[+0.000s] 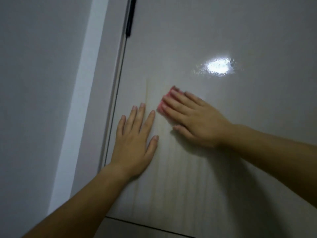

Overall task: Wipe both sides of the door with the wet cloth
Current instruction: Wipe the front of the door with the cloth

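Note:
The pale grey door [223, 40] fills most of the head view, with a bright light glare on its wet surface. My right hand [193, 119] lies flat on a pink cloth [167, 95] and presses it against the door, fingers straight and blurred. Only the cloth's upper left edge shows past the fingertips. My left hand [135, 141] rests flat on the door just left of it, fingers spread, holding nothing. Faint vertical wet streaks run down the door below both hands.
The door's hinge edge and a black hinge [130, 16] run down the left side, beside the white door frame [82, 100] and grey wall [34, 83]. The door's bottom edge and floor [137, 229] show at the lower middle.

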Motion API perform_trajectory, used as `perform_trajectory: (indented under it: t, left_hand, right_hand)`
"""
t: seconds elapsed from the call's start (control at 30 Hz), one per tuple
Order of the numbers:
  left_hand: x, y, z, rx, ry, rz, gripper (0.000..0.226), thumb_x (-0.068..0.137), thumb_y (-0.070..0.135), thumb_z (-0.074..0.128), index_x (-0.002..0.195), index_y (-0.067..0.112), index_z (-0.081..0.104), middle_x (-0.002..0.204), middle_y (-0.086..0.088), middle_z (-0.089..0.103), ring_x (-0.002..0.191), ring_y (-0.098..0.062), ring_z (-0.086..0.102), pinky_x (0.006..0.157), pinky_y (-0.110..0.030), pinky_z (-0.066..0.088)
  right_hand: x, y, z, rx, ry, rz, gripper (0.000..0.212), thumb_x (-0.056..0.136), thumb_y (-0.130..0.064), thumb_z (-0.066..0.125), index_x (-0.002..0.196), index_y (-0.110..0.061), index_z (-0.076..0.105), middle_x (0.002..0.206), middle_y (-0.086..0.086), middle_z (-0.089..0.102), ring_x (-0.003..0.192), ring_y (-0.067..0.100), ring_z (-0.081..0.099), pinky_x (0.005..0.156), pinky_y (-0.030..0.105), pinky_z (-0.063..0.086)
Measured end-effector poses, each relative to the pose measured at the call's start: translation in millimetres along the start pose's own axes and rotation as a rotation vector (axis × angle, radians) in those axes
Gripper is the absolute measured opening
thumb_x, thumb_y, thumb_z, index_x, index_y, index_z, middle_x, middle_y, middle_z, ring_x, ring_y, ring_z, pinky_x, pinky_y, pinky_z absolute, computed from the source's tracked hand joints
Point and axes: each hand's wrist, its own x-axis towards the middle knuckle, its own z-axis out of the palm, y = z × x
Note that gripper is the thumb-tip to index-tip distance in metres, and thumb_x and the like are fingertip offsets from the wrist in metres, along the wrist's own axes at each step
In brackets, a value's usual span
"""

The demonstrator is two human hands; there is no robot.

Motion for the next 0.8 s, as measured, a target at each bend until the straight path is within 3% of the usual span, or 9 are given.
perform_trajectory:
  t: [0.17, 0.23, 0.4, 0.47, 0.63, 0.7, 0.8]
  left_hand:
    - [-8.9, -18.2, -1.9, -0.009, 0.021, 0.012, 0.07, 0.101, 0.053, 0.02, 0.162, 0.025, 0.0, 0.171, 0.0, -0.009, 0.156, -0.014, -0.014, 0.127, -0.041, -0.004]
    - [-18.0, -27.2, -1.1, -0.033, 0.029, -0.029, 0.071, 0.101, 0.053, 0.021, 0.162, 0.025, -0.003, 0.171, -0.001, -0.013, 0.156, -0.015, -0.016, 0.128, -0.04, -0.004]
    - [-36.4, -29.4, 2.8, -0.127, 0.038, -0.088, 0.073, 0.101, 0.055, 0.017, 0.161, 0.025, -0.012, 0.168, 0.003, -0.024, 0.153, -0.01, -0.025, 0.126, -0.035, -0.009]
    - [-42.1, -28.5, 4.7, -0.163, 0.045, -0.102, 0.072, 0.101, 0.054, 0.019, 0.161, 0.025, -0.01, 0.168, 0.004, -0.023, 0.153, -0.009, -0.025, 0.125, -0.033, -0.01]
    - [-60.4, -29.5, 12.2, -0.224, 0.069, -0.118, 0.073, 0.101, 0.05, 0.025, 0.162, 0.023, -0.006, 0.169, 0.007, -0.017, 0.155, -0.009, -0.018, 0.126, -0.032, -0.008]
    - [-72.0, -29.2, 16.4, -0.225, 0.076, -0.112, 0.074, 0.101, 0.047, 0.029, 0.162, 0.021, -0.004, 0.17, 0.005, -0.014, 0.156, -0.011, -0.014, 0.127, -0.03, -0.008]
    - [-86.2, -30.6, 20.0, -0.244, 0.058, -0.128, 0.076, 0.101, 0.048, 0.029, 0.162, 0.02, -0.007, 0.169, 0.006, -0.017, 0.156, -0.011, -0.014, 0.125, -0.026, -0.011]
  right_hand:
    - [61.8, 39.0, -23.2, 0.044, 0.06, 0.332, 0.068, 0.103, -0.054, 0.009, 0.163, -0.024, -0.003, 0.171, 0.004, -0.005, 0.157, 0.023, -0.012, 0.127, 0.041, -0.006]
    - [70.8, 15.2, -17.9, 0.028, 0.067, 0.283, 0.072, 0.1, -0.055, 0.007, 0.163, -0.022, -0.001, 0.171, 0.006, -0.004, 0.157, 0.025, -0.011, 0.128, 0.043, -0.004]
    - [59.4, -31.9, -1.9, -0.021, -0.05, -0.113, 0.066, 0.104, -0.053, 0.012, 0.163, -0.023, 0.003, 0.17, 0.003, 0.0, 0.157, 0.023, -0.008, 0.128, 0.042, -0.003]
    - [76.4, -18.4, -9.1, -0.023, -0.03, -0.083, 0.065, 0.104, -0.053, 0.011, 0.163, -0.026, 0.004, 0.17, 0.002, 0.001, 0.158, 0.023, -0.006, 0.128, 0.043, 0.0]
    - [128.3, -9.1, -24.1, 0.074, 0.05, 0.228, 0.069, 0.102, -0.052, 0.008, 0.163, -0.022, 0.001, 0.171, 0.007, -0.003, 0.158, 0.025, -0.01, 0.128, 0.043, -0.004]
    - [119.8, -35.4, -14.7, 0.08, 0.051, 0.122, 0.07, 0.1, -0.052, 0.006, 0.163, -0.022, 0.004, 0.171, 0.008, 0.0, 0.157, 0.028, -0.009, 0.128, 0.045, -0.003]
    - [83.3, -73.3, 3.3, 0.04, -0.037, -0.2, 0.063, 0.104, -0.049, 0.011, 0.162, -0.026, 0.005, 0.17, 0.003, 0.003, 0.157, 0.025, -0.007, 0.128, 0.044, -0.003]
